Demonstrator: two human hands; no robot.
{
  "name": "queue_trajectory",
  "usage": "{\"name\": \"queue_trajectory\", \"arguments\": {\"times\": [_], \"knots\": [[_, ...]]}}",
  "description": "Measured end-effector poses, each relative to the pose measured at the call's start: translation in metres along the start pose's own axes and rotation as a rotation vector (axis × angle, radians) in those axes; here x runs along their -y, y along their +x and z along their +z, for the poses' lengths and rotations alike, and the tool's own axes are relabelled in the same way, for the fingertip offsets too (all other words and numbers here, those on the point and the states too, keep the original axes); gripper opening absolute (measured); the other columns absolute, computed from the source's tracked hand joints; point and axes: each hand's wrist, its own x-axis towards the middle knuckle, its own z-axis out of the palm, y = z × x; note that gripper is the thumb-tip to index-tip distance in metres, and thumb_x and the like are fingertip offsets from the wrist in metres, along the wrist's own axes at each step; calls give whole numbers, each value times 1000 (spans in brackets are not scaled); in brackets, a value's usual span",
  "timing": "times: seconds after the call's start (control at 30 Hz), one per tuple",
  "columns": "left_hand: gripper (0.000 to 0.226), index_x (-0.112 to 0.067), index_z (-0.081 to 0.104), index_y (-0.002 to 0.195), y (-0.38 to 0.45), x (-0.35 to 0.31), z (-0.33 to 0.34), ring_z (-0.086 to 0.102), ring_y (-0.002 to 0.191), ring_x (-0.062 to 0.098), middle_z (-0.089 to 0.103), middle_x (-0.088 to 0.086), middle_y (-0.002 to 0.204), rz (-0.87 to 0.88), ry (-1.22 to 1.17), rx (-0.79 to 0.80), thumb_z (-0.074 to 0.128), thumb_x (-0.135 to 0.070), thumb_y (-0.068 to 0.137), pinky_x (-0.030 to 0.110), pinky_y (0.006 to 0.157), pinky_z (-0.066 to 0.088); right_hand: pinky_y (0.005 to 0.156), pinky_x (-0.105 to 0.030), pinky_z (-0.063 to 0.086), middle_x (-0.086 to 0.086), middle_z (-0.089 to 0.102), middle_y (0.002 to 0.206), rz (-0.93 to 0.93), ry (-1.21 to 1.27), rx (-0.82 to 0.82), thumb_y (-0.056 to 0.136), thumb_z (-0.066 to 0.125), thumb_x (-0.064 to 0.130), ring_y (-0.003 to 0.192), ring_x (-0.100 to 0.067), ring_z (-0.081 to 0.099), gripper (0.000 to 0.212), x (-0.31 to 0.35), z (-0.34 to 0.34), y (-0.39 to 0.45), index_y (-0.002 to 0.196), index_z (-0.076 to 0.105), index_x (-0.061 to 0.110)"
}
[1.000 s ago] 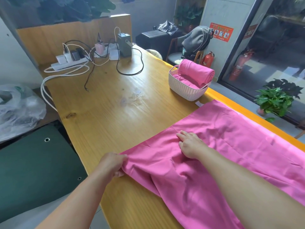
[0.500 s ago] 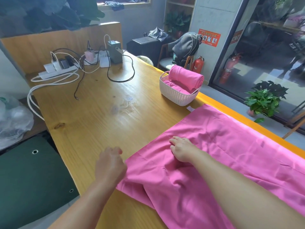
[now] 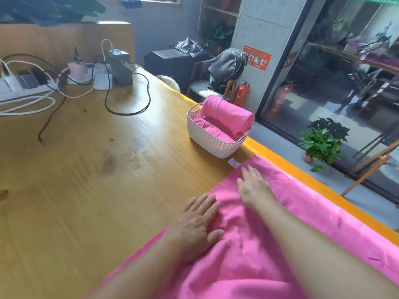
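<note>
Lying on the table: a pink cloth, spread along the right side of the wooden table. Its long side follows the table's orange edge, and the near part is rumpled around the arms.
Left hand: the left hand rests palm down at the cloth's left edge, with fingers straight and close together and the thumb out to the side. It grips nothing.
Right hand: the right hand rests palm down further along, near the cloth's far corner. Its fingers are straight and slightly spread and hold nothing; the outline is somewhat blurred.
Spacing of hands: apart — the right ahead of the left, both flat on the same cloth.
Basket: a white woven basket stands near the cloth's far corner. A pink roll rests across its top, with more pink fabric beneath.
Tag: a small white tag lies on the wood between the basket and the cloth's corner.
Far end of table: a power strip with plugs, a grey box, and loose cables.
Beyond the table: a backpack on a chair, a red fire extinguisher, and a potted plant by the glass.
</note>
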Motion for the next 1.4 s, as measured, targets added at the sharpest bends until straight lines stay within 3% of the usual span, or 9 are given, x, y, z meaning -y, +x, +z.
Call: {"name": "queue_trajectory", "arguments": {"times": [0.13, 0.33, 0.5, 0.7, 0.83, 1.0, 1.2, 1.33, 1.4], "knots": [[82, -19, 42, 147, -2, 4, 24, 24, 146, 19, 32, 3, 156, 69, 65, -116, 27, -77, 91, 40, 112, 18, 124, -43, 5, -4, 8, 166, 56, -68, -15, 103, 23, 53, 153, -22, 6, 66, -28, 12, 35, 158, 13, 17], [78, -25, 66, 124, 7, 5, 14, 53, 127, 17, 59, -3, 133, 112, 52, -242, 30, -82, 85, 40, 106, 26, 124, -39, -3, 6, -5, 166, 72, -64, -27, 100, 16, 63, 152, -13, -8, 72, -55, 12, 62, 159, 6, 23], [28, -21, 67, 78, 90, -15, 5, 61, 80, 17, 60, -4, 88, 93, -46, -477, 46, -38, 85, 32, 89, 41, 124, -34, -1, 3, 7, 166, 23, 134, -83, 106, 26, 44, 152, -12, 1, 56, -58, 11, 68, 157, 22, 22], [32, -15, 73, 83, 164, -50, 5, 65, 79, 26, 67, 1, 89, 204, -135, -180, 44, -21, 74, 37, 65, 54, 107, -24, 29, -11, 62, 125, 91, 380, -362, 95, 48, 1, 124, -27, 52, 28, -104, -5, 13, 112, 70, 5], [57, -17, 69, 113, 197, -101, 9, 57, 114, 25, 66, 2, 118, 349, -239, -56, 22, -34, 86, 36, 94, 47, 101, -30, 38, -12, 63, 117, 258, 300, -408, 90, 52, 1, 114, -27, 56, 28, -175, -24, -44, 109, 71, 8], [36, -18, 65, 122, 233, -173, 25, 55, 120, 25, 64, 3, 127, 477, -209, 8, 40, -16, 96, 35, 100, 44, 90, -23, 35, -7, 62, 117, 495, 202, -205, 91, 51, 2, 113, -24, 57, 33, -270, -59, -126, 115, 71, 13], [37, -23, 61, 124, 255, -213, 24, 47, 121, 25, 57, 5, 123, 441, 48, 224, 48, -46, 97, 34, 101, 38, 87, -26, 43, 7, 58, 100, 502, 110, 0, 82, 70, 22, 101, -17, 57, 20, -323, -59, -180, 102, 66, 23], [43, -20, 65, 103, 256, -222, 13, 54, 108, 25, 60, 5, 108, 408, 150, 345, 53, -59, 91, 31, 86, 43, 85, -31, 41, 6, 52, 94, 472, 129, -85, 89, 66, 24, 97, -19, 53, 23, -340, -47, -186, 76, 50, 34], [44, -17, 61, 119, 260, -226, 9, 55, 111, 29, 59, 10, 114, 390, 250, 402, 39, -51, 101, 33, 87, 43, 82, -32, 40, 1, 57, 97, 526, 215, -165, 95, 60, 22, 96, -21, 53, 14, -346, -46, -187, 84, 52, 25]]}}
